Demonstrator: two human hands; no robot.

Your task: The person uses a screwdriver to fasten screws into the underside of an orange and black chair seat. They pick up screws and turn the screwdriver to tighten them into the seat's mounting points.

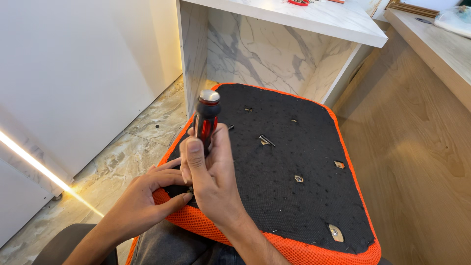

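Grey-trousered lap (171, 245) lowest in view, bearing an upturned seat pad of black fabric with an orange mesh rim (284, 211). Right hand (211, 176) wrapped firmly round a red-and-black screwdriver with a silver end cap (206, 118), held upright and tilted slightly, at the pad's near left corner. Tip hidden behind the fingers, so cannot tell whether seated in a screw head. Left hand (142, 196) lying on that same corner, fingers half curled, thumb and forefinger pinched close at the shaft's foot, seemingly steadying something small there.

Probably turning a fastener at that corner, whether in or out not clear. Calls next for downward pressure kept in line with the shaft and for left fingertips staying off the tip.

Loose dark screw (266, 141) lying near the pad's middle. Small metal insert (299, 178) right of centre, another metal plate (336, 233) near the near right corner. Beyond the far edge, a white marble-patterned counter (314, 19).
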